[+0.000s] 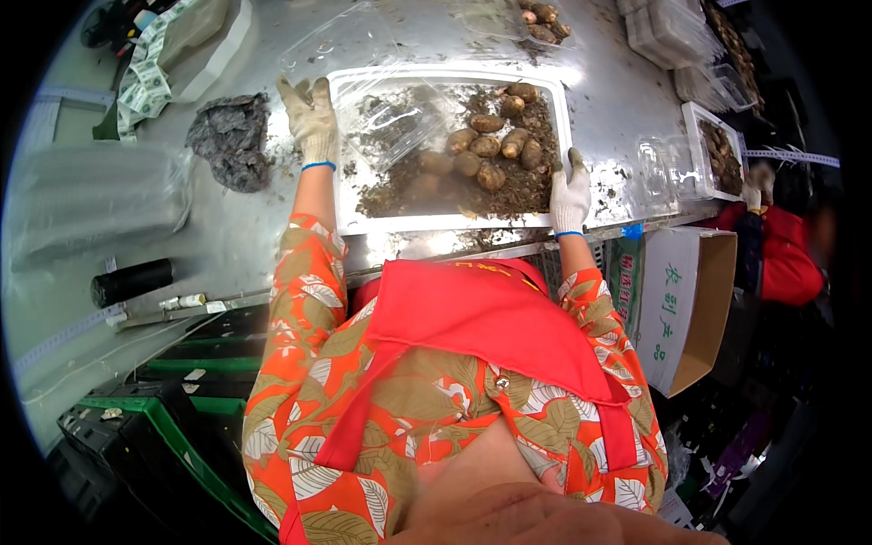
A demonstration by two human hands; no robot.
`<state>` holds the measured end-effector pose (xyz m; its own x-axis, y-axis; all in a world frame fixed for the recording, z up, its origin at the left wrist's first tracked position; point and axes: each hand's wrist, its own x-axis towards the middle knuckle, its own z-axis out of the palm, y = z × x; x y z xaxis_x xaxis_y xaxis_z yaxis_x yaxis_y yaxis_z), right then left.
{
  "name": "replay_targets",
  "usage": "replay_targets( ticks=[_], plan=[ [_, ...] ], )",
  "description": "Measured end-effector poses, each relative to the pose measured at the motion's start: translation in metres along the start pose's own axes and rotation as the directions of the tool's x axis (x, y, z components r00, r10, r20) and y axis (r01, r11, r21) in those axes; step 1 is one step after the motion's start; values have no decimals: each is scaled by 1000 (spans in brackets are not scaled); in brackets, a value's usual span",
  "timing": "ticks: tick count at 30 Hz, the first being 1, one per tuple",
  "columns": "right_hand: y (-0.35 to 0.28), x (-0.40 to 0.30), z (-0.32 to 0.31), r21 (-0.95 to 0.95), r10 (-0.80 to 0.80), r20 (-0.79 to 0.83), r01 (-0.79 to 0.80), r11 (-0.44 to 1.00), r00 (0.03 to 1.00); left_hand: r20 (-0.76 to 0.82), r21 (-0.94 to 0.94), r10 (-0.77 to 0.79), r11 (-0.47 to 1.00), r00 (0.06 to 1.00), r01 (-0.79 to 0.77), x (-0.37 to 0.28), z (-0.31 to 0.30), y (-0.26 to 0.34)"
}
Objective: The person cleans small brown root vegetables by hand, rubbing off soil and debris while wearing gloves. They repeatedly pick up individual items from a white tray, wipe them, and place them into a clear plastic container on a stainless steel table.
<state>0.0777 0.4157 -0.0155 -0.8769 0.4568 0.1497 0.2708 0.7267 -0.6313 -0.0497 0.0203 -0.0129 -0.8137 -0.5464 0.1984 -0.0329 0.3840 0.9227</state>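
Note:
A white plastic tray [446, 223] lies on the metal table before me, with several soil-covered taro-like tubers [485, 146] and loose dirt in it. Over its left part rests a clear plastic container [402, 126], tilted. My left hand [310, 116], in a soiled white knit glove, is at the tray's upper left edge with fingers spread and nothing seen in it. My right hand [571, 194], gloved too, is at the tray's lower right rim; its thumb and fingers lie along the edge, and whether they grip it is unclear.
A dark grey crumpled cloth [231, 142] lies left of the tray. More tubers [545, 24] sit in a clear container at the back. Stacked clear containers [671, 37] and a smaller tray [695, 129] stand right, near a co-worker's gloved hands [757, 185]. A cardboard box [688, 306] is below the table edge.

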Motion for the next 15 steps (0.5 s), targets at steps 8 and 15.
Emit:
replay_targets(
  ticks=[8,15],
  plan=[
    [-1,2,0,8,0,36,0,1000,999,-42,298,6,955,999,6,-20,-24,-2],
    [9,5,1,83,-35,80,29,996,996,77,452,321,833,944,-320,-101,-32,32]
  ],
)
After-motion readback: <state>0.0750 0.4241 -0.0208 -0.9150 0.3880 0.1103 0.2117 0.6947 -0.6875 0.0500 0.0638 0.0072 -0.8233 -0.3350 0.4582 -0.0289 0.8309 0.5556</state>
